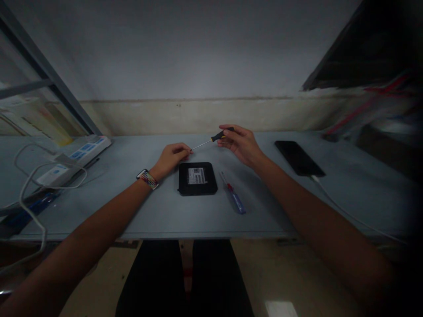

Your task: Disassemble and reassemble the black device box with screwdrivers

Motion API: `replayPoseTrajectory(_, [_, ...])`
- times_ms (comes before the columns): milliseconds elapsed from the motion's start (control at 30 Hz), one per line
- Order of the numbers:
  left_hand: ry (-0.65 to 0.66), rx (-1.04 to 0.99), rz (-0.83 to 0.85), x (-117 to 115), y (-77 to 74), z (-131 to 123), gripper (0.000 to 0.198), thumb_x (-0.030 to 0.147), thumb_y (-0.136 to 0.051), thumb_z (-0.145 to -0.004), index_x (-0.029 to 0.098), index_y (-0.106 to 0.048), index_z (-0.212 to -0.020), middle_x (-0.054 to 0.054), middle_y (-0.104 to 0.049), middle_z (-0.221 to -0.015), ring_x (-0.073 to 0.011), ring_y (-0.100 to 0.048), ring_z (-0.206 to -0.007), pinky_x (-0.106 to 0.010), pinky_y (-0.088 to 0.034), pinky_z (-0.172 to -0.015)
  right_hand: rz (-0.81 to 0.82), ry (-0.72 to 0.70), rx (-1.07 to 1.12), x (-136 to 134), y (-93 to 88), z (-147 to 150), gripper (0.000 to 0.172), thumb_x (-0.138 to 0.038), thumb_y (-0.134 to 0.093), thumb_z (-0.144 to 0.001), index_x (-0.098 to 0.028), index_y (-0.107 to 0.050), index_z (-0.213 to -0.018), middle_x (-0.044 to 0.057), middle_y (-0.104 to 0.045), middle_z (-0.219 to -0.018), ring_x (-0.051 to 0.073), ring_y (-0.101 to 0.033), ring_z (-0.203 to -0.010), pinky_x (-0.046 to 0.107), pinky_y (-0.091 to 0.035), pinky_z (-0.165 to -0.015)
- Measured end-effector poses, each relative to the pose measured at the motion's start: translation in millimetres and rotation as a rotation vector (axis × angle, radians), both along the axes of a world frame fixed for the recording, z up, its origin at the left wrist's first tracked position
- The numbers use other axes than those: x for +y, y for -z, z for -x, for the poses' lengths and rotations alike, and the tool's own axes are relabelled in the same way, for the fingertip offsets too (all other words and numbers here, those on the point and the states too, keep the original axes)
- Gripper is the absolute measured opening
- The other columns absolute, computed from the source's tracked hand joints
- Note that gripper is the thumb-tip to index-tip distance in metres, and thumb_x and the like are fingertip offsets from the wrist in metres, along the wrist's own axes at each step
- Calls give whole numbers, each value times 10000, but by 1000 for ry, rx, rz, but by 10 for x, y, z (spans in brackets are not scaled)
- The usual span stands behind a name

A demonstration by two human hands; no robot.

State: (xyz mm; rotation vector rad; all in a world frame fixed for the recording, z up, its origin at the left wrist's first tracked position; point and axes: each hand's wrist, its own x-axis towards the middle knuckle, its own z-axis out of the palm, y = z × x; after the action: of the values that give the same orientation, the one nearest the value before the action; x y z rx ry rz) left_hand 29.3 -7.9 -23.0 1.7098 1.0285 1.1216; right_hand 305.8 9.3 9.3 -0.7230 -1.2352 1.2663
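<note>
My right hand [243, 143] grips the black-and-yellow handle of a screwdriver [202, 145], its thin shaft pointing left and slightly down. At the tip of that shaft is my left hand [173, 156], fingers drawn together; whatever they hold, if anything, is too small to make out. Just below the left hand lies a flat black square box [197, 188] with rounded corners and a white printed label. To its right, a second screwdriver [236, 199] with a clear blue and red handle rests on the grey table [158, 215].
A black phone [299, 157] with a white charging cable [343, 207] lies at the right. A white power strip [74, 160] with plugged-in cables occupies the left side. A wall [198, 116] rises behind the table, and a metal frame [62, 83] stands at the back left.
</note>
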Motion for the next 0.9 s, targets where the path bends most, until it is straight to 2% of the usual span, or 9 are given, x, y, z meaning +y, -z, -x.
replayPoseTrajectory(100, [14,37,-11,-2,14,-11,181,352,-742,-856,180,-795,-880,-45,-777,-845,-159,-655,-766,-301,-493,-750,-20,12,20,-18,-19,1,401,-310,-968,-741,-241,-795,-1097,-7,-788,-897,147,-777,-725,312,-683,-748])
replayPoseTrajectory(267, [29,44,-5,-1,17,-10,189,354,-739,-874,176,-800,-901,-62,-798,-898,-156,-662,-775,-306,-490,-758,-40,37,54,-76,-58,34,393,-323,-1005,-676,-250,-701,-912,-5,-830,-948,158,-780,-733,323,-682,-749])
replayPoseTrajectory(433, [24,37,-16,6,22,-5,158,327,-747,-874,182,-801,-907,-67,-795,-900,-159,-661,-782,-311,-501,-759,-49,8,62,-138,-121,56,387,-452,-980,-742,-254,-689,-902,-3,-827,-958,167,-796,-766,347,-686,-809])
replayPoseTrajectory(600, [32,42,-35,12,27,-12,182,353,-753,-867,179,-798,-897,-73,-799,-916,-170,-669,-817,-325,-514,-794,-69,7,97,-156,-152,60,397,-465,-990,-744,-247,-708,-919,-2,-806,-912,174,-801,-739,343,-688,-775])
replayPoseTrajectory(800, [52,64,-33,-14,-23,22,330,389,-647,-906,176,-800,-1106,-84,-787,-1014,-212,-684,-947,-337,-523,-813,-57,40,113,-157,-170,90,455,-476,-1020,-662,-241,-707,-893,-31,-801,-831,147,-780,-666,299,-684,-702])
replayPoseTrajectory(900, [34,24,1,-24,-39,31,367,375,-574,-910,162,-780,-1126,-103,-773,-1031,-232,-691,-984,-342,-533,-800,-62,32,107,-178,-197,103,451,-469,-1017,-669,-239,-700,-892,-32,-799,-816,139,-772,-646,283,-677,-678])
